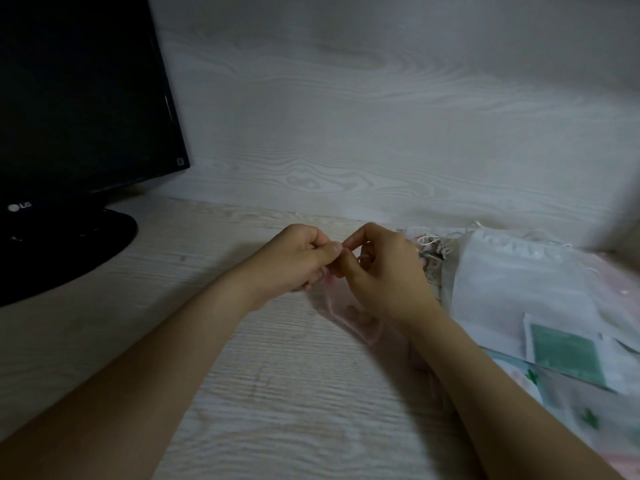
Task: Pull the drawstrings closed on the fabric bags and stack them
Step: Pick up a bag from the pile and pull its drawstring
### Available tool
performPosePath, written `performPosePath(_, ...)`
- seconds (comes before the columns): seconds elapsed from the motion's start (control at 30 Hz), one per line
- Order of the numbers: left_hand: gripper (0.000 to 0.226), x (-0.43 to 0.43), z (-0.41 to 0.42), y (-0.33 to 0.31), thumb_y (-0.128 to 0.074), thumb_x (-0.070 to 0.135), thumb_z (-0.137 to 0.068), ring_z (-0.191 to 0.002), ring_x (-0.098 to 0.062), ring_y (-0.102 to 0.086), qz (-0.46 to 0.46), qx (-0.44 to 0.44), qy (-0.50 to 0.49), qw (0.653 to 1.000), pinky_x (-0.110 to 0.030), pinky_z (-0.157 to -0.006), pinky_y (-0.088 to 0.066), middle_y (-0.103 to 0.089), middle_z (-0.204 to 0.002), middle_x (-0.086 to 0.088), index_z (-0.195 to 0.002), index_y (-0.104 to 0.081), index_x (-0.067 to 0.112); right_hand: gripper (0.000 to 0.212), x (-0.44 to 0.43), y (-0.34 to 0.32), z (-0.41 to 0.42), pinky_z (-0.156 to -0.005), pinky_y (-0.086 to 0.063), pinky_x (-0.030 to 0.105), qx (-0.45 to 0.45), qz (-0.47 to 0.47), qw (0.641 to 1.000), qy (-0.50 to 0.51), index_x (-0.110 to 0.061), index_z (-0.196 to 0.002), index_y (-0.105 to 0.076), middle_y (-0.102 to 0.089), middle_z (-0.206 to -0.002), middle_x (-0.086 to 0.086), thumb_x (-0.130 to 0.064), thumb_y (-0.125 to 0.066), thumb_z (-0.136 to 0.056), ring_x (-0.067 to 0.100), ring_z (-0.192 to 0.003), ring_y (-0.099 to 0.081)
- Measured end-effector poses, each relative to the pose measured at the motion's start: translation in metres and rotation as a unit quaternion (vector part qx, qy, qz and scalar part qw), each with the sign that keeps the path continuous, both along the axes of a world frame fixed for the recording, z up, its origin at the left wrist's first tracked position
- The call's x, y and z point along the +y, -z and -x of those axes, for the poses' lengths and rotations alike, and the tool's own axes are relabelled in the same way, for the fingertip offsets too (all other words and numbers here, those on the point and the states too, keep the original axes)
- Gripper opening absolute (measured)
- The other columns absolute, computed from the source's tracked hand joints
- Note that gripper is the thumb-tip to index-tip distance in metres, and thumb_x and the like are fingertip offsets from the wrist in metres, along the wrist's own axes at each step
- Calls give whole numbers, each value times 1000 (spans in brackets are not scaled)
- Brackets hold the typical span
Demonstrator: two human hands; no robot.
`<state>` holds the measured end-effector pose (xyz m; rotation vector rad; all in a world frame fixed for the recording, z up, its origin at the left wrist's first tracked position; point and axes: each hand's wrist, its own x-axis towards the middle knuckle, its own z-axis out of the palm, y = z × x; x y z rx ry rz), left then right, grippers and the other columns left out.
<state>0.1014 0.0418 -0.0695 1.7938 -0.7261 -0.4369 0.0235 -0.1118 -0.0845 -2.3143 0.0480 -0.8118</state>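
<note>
1. Two bare forearms reach in over the pale wood-grain desk (277,393).
2. A sheer pink bag (349,317) hangs between the wrists, its lower end lying on the desk.
3. The left hand (294,258) and right hand (384,271) meet fingertip to fingertip at the bag's top, each with fingers curled and pinching it. The string is too fine to make out.
4. Just right of the hands lies a pile (519,289) of pale bags, with a green card (568,351) showing through.
5. Far left stands a dark monitor (79,98), with the wall (381,116) behind.

Single head-worn wide-angle view; facing forward and down, close above the desk (284,403)
</note>
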Motion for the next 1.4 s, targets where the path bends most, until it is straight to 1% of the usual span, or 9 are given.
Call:
performPosePath(0.17, 23, 1, -1, -1, -57, 26, -110, -54, -7, -48, 6, 21, 2, 1000, -23, -54, -40, -63, -55, 9, -99, -66, 8, 14, 3, -2, 2, -52, -47, 32, 15, 1, 1000, -3, -20, -87, -63, -71, -60, -3, -30, -66, -97, 13, -49, -61)
performPosePath(0.33, 22, 2, -6, 2, -63, 29, -106, -58, -9, -48, 35, 37, -4, 999, -25, -58, -43, -76, -75, 3, -97, -68, 10, 15, 3, -9, 3, -48, -36, 10, 35, -75, 996, -16, -12, -88, -65, -67, -56, -16, -17, -61, -101, 0, -45, -55)
performPosePath(0.53, 14, 3, -10, 5, -70, 27, -102, -52, -3, -47, 49, 27, -27, 998, -19, -52, -38, -76, -75, 4, -103, -71, 12, 18, 7, -9, 5, -47, -35, 10, 60, -103, 993, -19, -11, -87, -65, -62, -51, -20, -16, -56, -101, -3, -44, -52)
performPosePath(0.67, 11, 5, -9, 5, -75, 13, -97, -57, 4, -64, 73, -22, -42, 996, -7, -50, -41, -80, -85, -10, -102, -78, 4, 17, 5, -8, 4, -44, -33, 17, 54, -83, 995, -8, -16, -85, -64, -61, -52, -5, -19, -55, -99, 3, -40, -46)
performPosePath(0.83, 6, 7, -10, 3, -79, 14, -94, -77, 2, -74, 28, -94, -18, 995, -5, -58, -45, -81, -84, 0, -97, -83, 12, 17, 4, -5, 2, -44, -38, 25, 43, -46, 998, 12, -20, -83, -61, -67, -56, 0, -21, -56, -99, 12, -43, -53)
performPosePath(0.93, 6, 4, -12, 5, -77, 19, -96, -83, -3, -77, 5, -112, -36, 993, -11, -66, -48, -81, -82, 4, -93, -83, 18, 7, 0, -2, 0, -48, -35, 22, 59, -37, 998, 12, -19, -96, -61, -63, -57, -1, -16, -55, -97, 7, -46, -52)
performPosePath(1.03, 9, 3, -13, 7, -77, 25, -95, -83, -5, -77, -16, -126, -47, 991, -17, -69, -49, -80, -80, 5, -89, -82, 20, 24, -4, -2, 3, -47, -34, 24, 69, -86, 993, -44, -16, -114, -50, -49, -52, -4, -2, -49, -95, 6, -43, -41)
performPosePath(1.3, 7, 8, -12, 9, -78, 17, -96, -72, -18, -75, -72, -127, 48, 988, -29, -67, -60, -78, -80, -4, -91, -82, 16, 18, -11, -5, 4, -54, -40, 40, -3, -164, 984, -71, -20, -105, -50, -51, -55, 3, -3, -53, -100, 21, -53, -46)
performPosePath(1.4, 6, 6, -13, 12, -78, 19, -96, -75, -20, -77, -59, -126, 59, 988, -32, -69, -62, -79, -81, -3, -92, -83, 19, 12, -12, -5, 3, -55, -43, 34, 8, -198, 977, -77, -17, -108, -52, -60, -57, 0, -8, -57, -101, 16, -52, -52)
